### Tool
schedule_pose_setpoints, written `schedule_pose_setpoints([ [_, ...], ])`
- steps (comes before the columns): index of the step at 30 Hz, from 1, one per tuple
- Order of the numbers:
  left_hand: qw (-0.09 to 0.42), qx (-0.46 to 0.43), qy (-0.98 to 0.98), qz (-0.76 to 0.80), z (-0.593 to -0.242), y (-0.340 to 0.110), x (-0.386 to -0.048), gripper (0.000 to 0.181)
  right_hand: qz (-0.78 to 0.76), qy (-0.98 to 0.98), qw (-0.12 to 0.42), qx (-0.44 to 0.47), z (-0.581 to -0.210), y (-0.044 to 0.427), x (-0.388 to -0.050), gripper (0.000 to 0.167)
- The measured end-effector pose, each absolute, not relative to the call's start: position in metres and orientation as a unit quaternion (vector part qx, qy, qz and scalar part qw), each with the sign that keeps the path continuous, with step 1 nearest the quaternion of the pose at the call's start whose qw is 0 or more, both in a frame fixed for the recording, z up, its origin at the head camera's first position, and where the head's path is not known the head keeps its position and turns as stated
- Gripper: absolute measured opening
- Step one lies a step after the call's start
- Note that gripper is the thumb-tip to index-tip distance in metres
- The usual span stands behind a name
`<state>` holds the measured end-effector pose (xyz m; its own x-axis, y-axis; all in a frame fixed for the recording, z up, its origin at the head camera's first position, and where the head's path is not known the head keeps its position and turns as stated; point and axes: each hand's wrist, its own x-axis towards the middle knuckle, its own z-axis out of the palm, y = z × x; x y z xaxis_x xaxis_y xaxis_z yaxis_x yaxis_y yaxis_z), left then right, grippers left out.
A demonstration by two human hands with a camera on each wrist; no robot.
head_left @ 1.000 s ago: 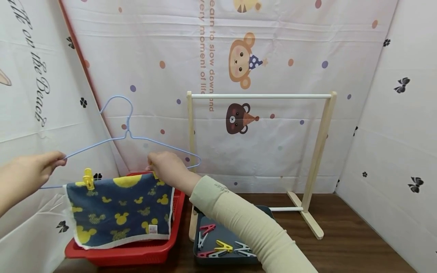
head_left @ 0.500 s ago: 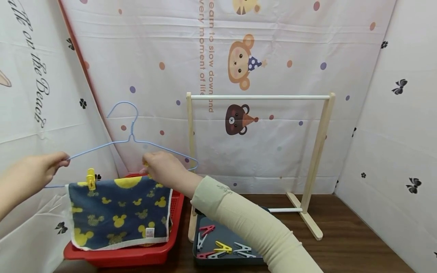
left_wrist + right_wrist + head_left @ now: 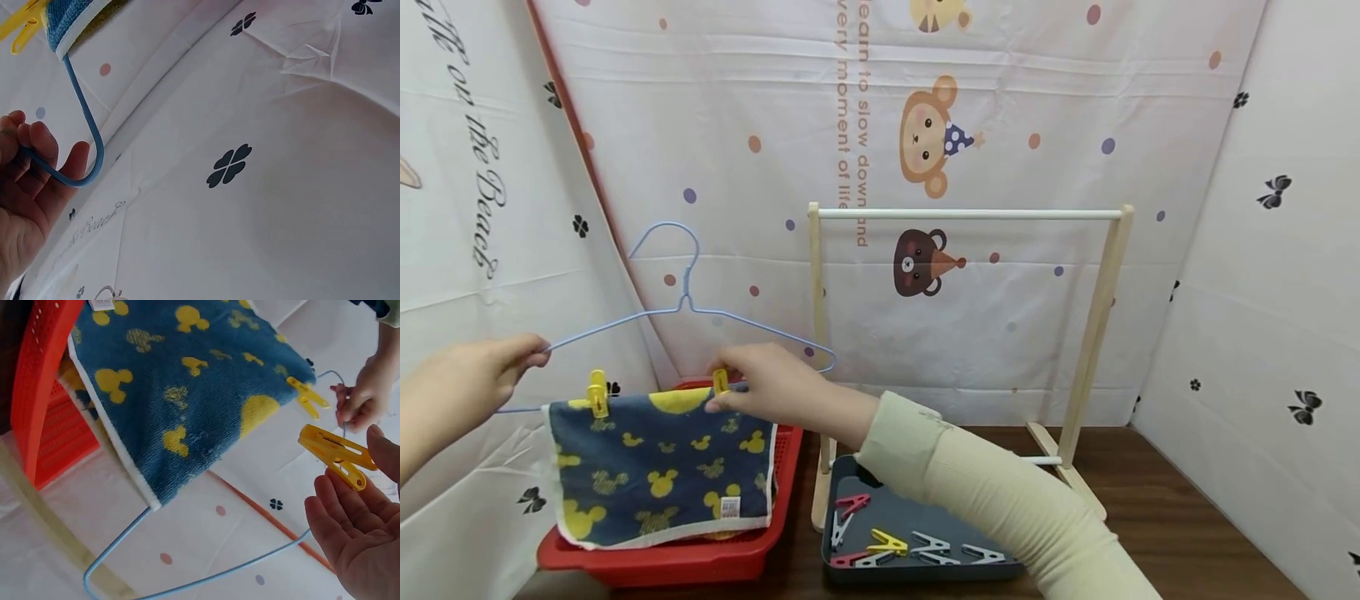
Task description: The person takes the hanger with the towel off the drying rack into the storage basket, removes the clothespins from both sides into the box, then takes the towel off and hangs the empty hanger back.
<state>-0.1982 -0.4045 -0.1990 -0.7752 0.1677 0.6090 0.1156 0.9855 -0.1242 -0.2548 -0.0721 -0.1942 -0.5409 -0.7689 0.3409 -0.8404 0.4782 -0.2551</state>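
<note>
A blue towel (image 3: 662,467) with yellow mouse-head shapes hangs over the lower bar of a light-blue wire hanger (image 3: 687,287). My left hand (image 3: 493,372) grips the hanger's left end; the left wrist view shows fingers (image 3: 42,139) curled round the wire. One yellow clothespin (image 3: 598,393) clamps the towel's top edge on the left. Between thumb and fingers, my right hand (image 3: 767,385) pinches another yellow clothespin (image 3: 334,455) near the towel's top edge on the right. In the right wrist view, that clothespin appears apart from the cloth.
Beneath the towel stands a red plastic basket (image 3: 730,554). A dark tray (image 3: 917,502) holding several red, grey and yellow clothespins lies to its right, partly behind my right sleeve. Behind stands a wooden rack with a white top bar (image 3: 970,214) on the brown table (image 3: 1195,542).
The hanger and towel have dropped slightly. My right hand has turned and drawn a little lower, so the clothespin in its fingers now shows. The left hand keeps its grip.
</note>
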Motion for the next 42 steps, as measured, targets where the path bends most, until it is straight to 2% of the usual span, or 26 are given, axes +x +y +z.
schedule_pose_setpoints([
  [9,0.338,-0.076,-0.937,0.037,-0.199,-0.404,-0.196,0.009,0.204,-0.851,0.062,0.481,-0.205,-0.029,-0.249,0.042],
  [19,0.351,-0.078,-0.932,0.033,-0.201,-0.408,-0.195,0.006,0.216,-0.851,0.064,0.474,-0.216,0.010,-0.251,0.035],
  [28,0.354,-0.086,-0.931,0.030,-0.197,-0.402,-0.194,0.006,0.208,-0.871,0.057,0.442,-0.253,0.056,-0.268,0.032],
  [42,0.346,-0.082,-0.934,0.030,-0.197,-0.407,-0.192,0.010,0.092,-0.921,-0.023,0.379,-0.314,0.117,-0.305,0.029],
])
